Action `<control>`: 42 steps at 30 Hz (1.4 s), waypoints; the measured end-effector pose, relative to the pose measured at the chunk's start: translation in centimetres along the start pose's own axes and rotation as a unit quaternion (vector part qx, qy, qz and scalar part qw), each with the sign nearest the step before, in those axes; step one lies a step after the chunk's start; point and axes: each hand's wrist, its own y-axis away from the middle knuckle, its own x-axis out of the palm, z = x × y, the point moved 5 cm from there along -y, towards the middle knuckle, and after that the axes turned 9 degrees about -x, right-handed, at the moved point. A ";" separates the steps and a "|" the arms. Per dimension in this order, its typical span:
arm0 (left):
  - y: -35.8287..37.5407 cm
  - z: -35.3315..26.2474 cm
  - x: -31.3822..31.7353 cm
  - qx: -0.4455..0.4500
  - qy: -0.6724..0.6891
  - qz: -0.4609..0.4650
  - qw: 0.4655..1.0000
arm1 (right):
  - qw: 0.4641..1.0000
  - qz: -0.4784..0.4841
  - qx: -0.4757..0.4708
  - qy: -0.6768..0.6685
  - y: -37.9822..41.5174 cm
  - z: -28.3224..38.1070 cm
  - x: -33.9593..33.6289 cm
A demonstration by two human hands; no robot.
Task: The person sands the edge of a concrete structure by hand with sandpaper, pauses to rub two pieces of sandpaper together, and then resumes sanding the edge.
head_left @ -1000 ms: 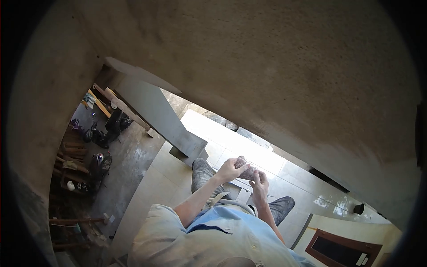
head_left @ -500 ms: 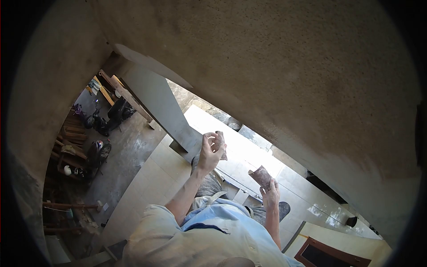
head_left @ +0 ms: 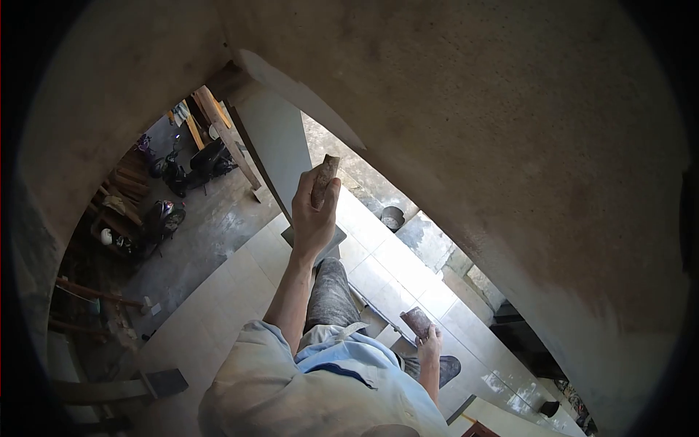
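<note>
My left hand (head_left: 314,211) is raised in front of me, fingers and thumb closed round a folded, brownish, dusty piece of sandpaper (head_left: 328,173). Its upper end sticks out above my fingers, close to the lower edge of the rough plaster surface (head_left: 466,124). Lower and to the right, my right hand (head_left: 430,346) grips a second curled piece of sandpaper (head_left: 416,323) by its edge, over the pale tiles. Most of the fingers on that hand are hidden or small in view.
Bright floor tiles (head_left: 393,269) lie far below my legs. A pale pillar (head_left: 273,131) stands ahead. Motorbikes (head_left: 193,164) and stacked timber (head_left: 124,186) are on the lower ground at left. A dark bucket (head_left: 392,217) sits beyond the tiles, and a small black pot (head_left: 549,408) at lower right.
My left hand has reached up and forward with its sandpaper, toward the plaster edge. My right hand has dropped lower with its piece. The view has tilted and shifted.
</note>
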 end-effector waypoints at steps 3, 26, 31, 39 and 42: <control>-0.3 -1.0 0.6 0.029 0.031 -0.040 0.998 | 1.000 -0.004 0.001 0.030 -0.6 -1.3 -0.8; -2.1 -2.6 3.6 0.158 -0.132 -0.095 0.974 | 0.994 -0.007 0.038 0.103 -1.2 -4.1 -1.9; -3.2 -2.9 2.6 0.149 -0.160 -0.079 0.973 | 0.992 0.005 0.049 0.113 -0.4 -3.2 -0.8; -0.8 -3.7 4.0 0.140 -0.089 -0.040 0.985 | 0.992 0.059 0.039 0.104 1.5 -1.4 1.5; -1.1 -2.4 4.4 0.081 0.023 -0.006 0.996 | 0.991 0.006 0.055 0.121 -0.2 -2.7 0.2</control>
